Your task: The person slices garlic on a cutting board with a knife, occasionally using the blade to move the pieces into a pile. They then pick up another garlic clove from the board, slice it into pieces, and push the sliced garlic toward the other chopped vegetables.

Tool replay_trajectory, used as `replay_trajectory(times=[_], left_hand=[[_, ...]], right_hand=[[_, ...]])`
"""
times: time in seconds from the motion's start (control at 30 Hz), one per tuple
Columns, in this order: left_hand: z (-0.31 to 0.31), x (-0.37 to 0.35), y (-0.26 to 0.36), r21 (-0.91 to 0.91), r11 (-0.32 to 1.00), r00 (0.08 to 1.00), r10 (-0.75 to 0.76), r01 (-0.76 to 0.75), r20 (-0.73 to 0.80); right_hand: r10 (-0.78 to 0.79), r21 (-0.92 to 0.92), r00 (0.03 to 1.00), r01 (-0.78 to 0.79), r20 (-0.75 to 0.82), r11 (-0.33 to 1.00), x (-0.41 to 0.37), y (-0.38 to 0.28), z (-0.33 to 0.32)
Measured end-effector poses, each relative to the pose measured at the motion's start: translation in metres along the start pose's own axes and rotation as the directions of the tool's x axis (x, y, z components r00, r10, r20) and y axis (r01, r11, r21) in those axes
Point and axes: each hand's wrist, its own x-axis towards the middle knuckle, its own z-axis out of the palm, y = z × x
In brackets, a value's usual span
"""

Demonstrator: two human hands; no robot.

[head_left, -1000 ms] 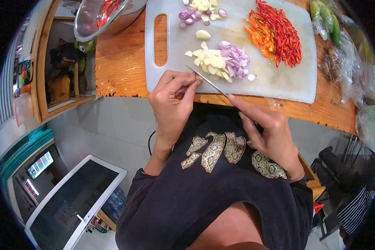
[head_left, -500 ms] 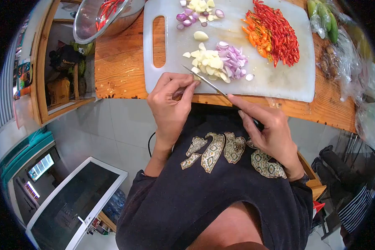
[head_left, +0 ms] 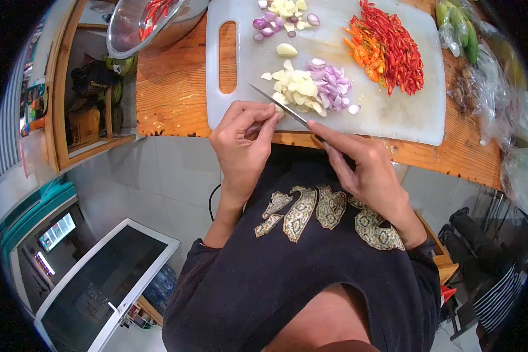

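My right hand (head_left: 366, 161) is closed round the handle of a knife (head_left: 278, 106), its blade slanting up and left across the board's near edge. My left hand (head_left: 243, 132) pinches a small pale piece, apparently a garlic clove (head_left: 280, 109), mostly hidden by fingertips and blade. Just beyond the blade lies a pile of sliced garlic (head_left: 296, 87), touching a heap of sliced shallots (head_left: 332, 88). A single whole garlic clove (head_left: 286, 50) sits farther back. All rest on a white cutting board (head_left: 405, 120).
Chopped red chilies (head_left: 396, 53) and orange chilies (head_left: 366, 58) cover the board's right side. Whole peeled shallots (head_left: 267, 24) are at the back. A metal bowl (head_left: 123, 35) with red chilies stands left on the wooden table (head_left: 170, 94). Plastic bags (head_left: 490, 105) line the right edge.
The knife and my right hand have shifted left and slightly up, the blade tip reaching farther past my left fingers. My left hand keeps its pinch.
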Motion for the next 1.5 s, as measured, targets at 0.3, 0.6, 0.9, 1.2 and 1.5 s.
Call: replay_trajectory(times=[0.3, 0.6, 0.9, 1.2, 1.5], left_hand=[[0.002, -0.001, -0.006, -0.08, 0.997, 1.0, -0.022, 0.023, 0.01], [0.003, -0.001, -0.006, -0.093, 0.996, 1.0, -0.004, 0.002, -0.02], [0.003, -0.001, -0.009, -0.047, 0.998, 0.999, 0.041, -0.042, -0.02], [0.005, 0.0, -0.008, -0.013, 0.998, 0.998, 0.055, -0.055, -0.032], [-0.008, 0.01, 0.004, 0.303, 0.939, 0.987, 0.148, -0.161, 0.065]], right_hand=[[0.022, 0.012, 1.0, -0.022, -0.01, 1.0, -0.016, -0.007, -0.018], [0.054, -0.059, 0.998, -0.052, 0.022, 0.997, -0.021, -0.013, -0.02], [-0.046, 0.0, 0.999, 0.046, -0.01, 0.999, -0.002, -0.002, -0.003], [0.019, 0.044, 0.998, -0.016, -0.065, 0.999, -0.002, 0.002, -0.006], [-0.089, -0.227, 0.986, 0.055, -0.142, 0.972, -0.01, -0.011, -0.015]])
